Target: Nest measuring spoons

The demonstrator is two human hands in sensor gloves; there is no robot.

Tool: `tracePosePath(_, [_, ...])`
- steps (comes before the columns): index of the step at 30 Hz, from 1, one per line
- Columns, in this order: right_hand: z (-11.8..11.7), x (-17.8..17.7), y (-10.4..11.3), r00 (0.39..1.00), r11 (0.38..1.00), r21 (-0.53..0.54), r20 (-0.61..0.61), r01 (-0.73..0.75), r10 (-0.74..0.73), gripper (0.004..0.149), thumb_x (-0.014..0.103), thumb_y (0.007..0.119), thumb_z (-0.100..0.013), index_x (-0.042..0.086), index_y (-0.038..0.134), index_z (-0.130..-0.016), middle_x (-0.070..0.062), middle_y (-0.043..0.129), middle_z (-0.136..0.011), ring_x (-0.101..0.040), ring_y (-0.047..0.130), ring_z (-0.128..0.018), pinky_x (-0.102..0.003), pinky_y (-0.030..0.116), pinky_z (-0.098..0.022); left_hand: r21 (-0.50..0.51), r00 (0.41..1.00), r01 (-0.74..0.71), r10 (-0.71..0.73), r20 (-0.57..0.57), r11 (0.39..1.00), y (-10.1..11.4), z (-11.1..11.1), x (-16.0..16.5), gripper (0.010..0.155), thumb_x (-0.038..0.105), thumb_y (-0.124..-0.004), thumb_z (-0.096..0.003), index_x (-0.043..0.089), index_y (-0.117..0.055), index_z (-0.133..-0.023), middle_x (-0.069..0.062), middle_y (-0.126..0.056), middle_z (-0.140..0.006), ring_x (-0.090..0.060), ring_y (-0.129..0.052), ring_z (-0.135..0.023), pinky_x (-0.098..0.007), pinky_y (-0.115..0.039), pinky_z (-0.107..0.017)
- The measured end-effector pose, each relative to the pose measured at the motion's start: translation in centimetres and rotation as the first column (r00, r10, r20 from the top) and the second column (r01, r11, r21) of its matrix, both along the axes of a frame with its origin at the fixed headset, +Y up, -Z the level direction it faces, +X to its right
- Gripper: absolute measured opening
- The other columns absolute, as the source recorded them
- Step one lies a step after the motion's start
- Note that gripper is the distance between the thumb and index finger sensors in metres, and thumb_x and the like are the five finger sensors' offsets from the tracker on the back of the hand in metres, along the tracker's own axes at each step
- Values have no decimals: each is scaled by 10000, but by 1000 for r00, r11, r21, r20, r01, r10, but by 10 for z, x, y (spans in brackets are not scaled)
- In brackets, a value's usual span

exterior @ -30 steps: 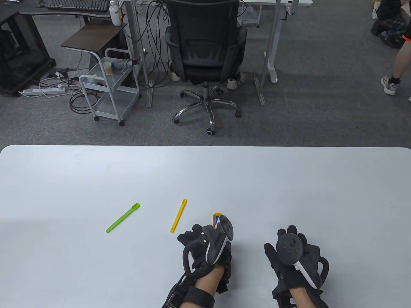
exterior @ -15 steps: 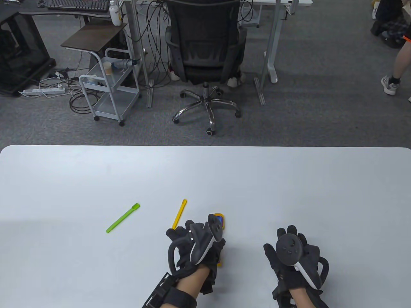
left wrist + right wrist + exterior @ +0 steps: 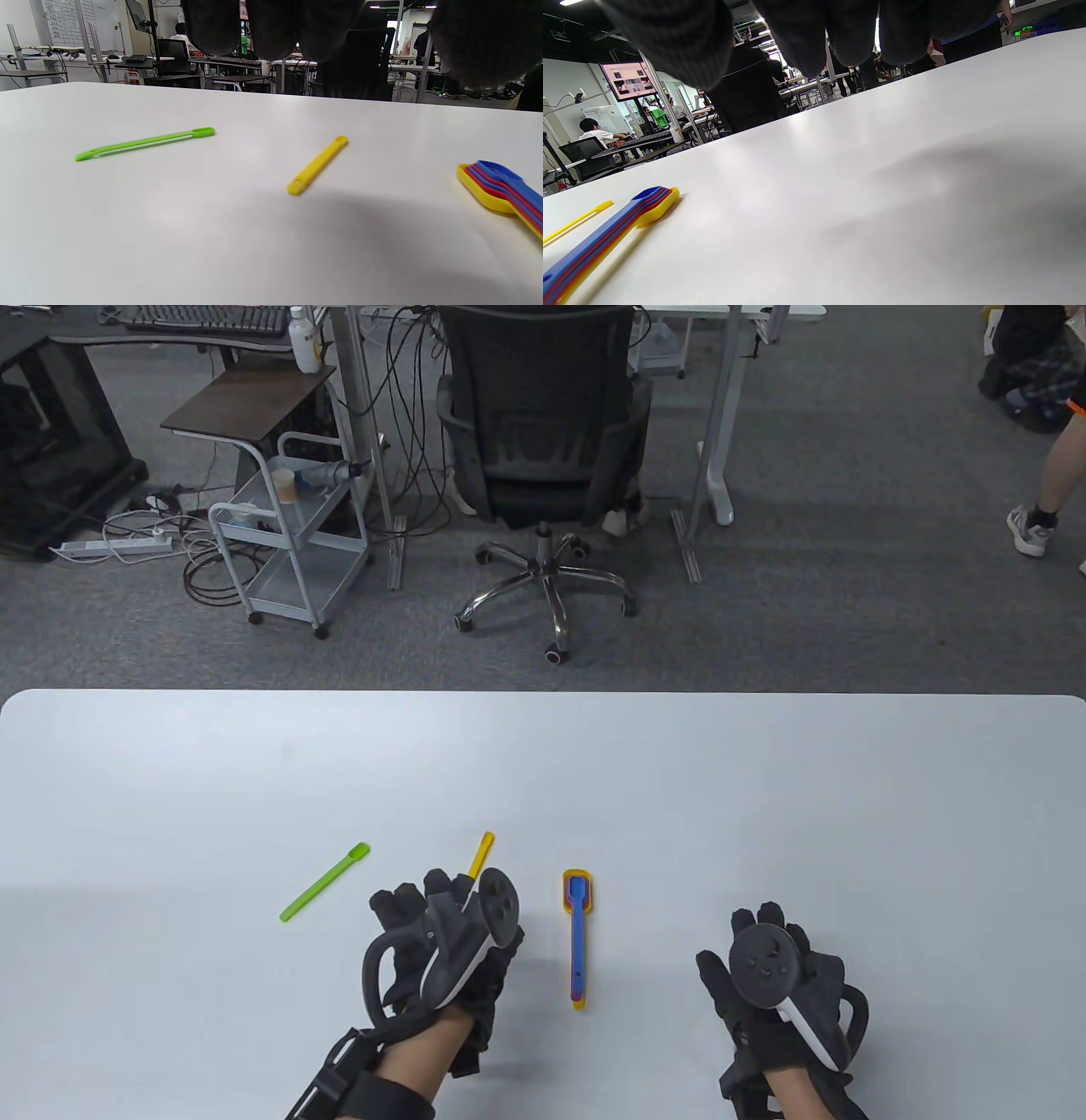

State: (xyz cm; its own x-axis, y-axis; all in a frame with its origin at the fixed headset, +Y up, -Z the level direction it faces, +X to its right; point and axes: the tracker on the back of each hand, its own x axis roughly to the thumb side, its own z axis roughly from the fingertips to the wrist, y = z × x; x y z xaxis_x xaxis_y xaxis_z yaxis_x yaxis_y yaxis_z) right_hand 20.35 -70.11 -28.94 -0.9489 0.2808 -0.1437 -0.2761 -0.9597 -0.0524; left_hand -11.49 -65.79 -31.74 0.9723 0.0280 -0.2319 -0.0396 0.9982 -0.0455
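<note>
A nested stack of spoons point(image 3: 577, 937), yellow at the bottom with red and blue on top, lies on the white table point(image 3: 764, 797); it also shows in the left wrist view point(image 3: 505, 190) and the right wrist view point(image 3: 611, 237). A small yellow spoon point(image 3: 480, 854) lies left of it, partly hidden by my left hand point(image 3: 441, 925), which hovers over its handle end, empty with fingers spread. In the left wrist view this yellow spoon point(image 3: 317, 165) lies free on the table. A green spoon point(image 3: 325, 882) lies further left. My right hand point(image 3: 768, 959) rests empty right of the stack.
An office chair point(image 3: 543, 458), a small cart point(image 3: 288, 534) and desk legs stand on the carpet beyond the table's far edge. A person's leg point(image 3: 1052, 492) shows at the far right.
My left hand let go of the nested stack, which now lies uncovered on the table, and moved left over the small yellow spoon. My right hand has not moved.
</note>
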Motion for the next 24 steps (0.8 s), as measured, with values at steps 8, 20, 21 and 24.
tracePosePath(8, [0, 0, 0, 1000, 1000, -2, -4, 1, -1, 708, 504, 733, -512, 86, 664, -1079, -294, 555, -1200, -614, 623, -993, -693, 559, -675, -5, 998, 20, -21, -53, 1000, 7, -7, -50, 831, 677, -891, -354, 265, -741, -1059, -72, -717, -1161, -449, -760, -1091, -652, -483, -810])
tracePosePath(20, [0, 0, 1, 1000, 1000, -4, -4, 2, -2, 708, 504, 733, -512, 87, 662, -1080, -294, 555, -1201, -613, 619, -995, -694, 556, -676, 5, 981, 34, -32, -192, 999, -1, -25, -123, 805, 642, -909, -361, 272, -742, -1056, -65, -713, -1165, -445, -751, -1100, -654, -477, -812])
tracePosePath(21, [0, 0, 1, 1000, 1000, -4, -4, 2, -2, 708, 504, 733, -511, 87, 664, -1080, -295, 554, -1201, -613, 618, -996, -694, 556, -676, 2, 979, 36, -35, -202, 999, -3, -26, -127, 803, 642, -909, -361, 273, -743, -1055, -67, -712, -1166, -444, -749, -1102, -655, -474, -812])
tracePosePath(24, [0, 0, 1, 1000, 1000, 2, 1, -4, 4, 708, 503, 734, -512, 87, 662, -1081, -294, 554, -1202, -612, 618, -996, -693, 557, -677, -9, 970, 40, -41, -238, 999, -10, -31, -140, 795, 638, -907, -364, 274, -746, -1052, -66, -710, -1167, -446, -748, -1102, -658, -472, -812])
